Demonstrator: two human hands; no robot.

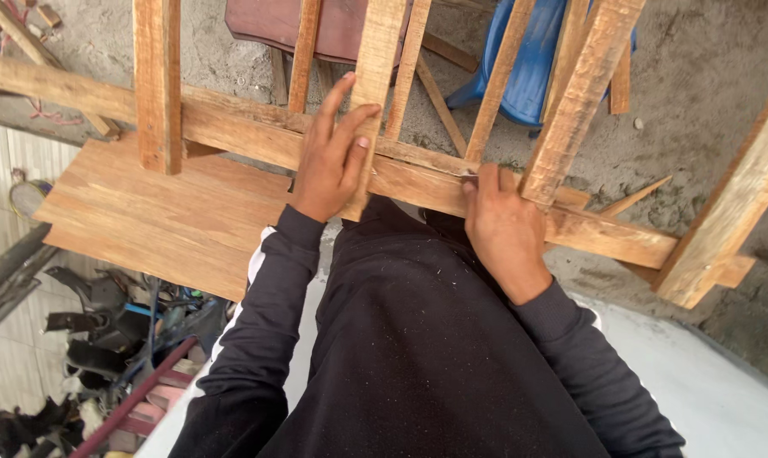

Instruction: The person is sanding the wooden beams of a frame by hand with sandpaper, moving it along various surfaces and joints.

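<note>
At 9 o'clock I see a board (163, 212) under the long rail (256, 136). My left hand (333, 157) is closed around one upright slat (375, 76). At 3 o'clock my right hand (502, 225) pinches a small thing on the rail; what it is, I cannot tell.

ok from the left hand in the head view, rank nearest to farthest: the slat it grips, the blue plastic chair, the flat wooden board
1. Slat: under the left hand, touching.
2. Flat wooden board: just beside it, toward the image's left.
3. Blue plastic chair: farthest, beyond the slats at upper right.
</note>
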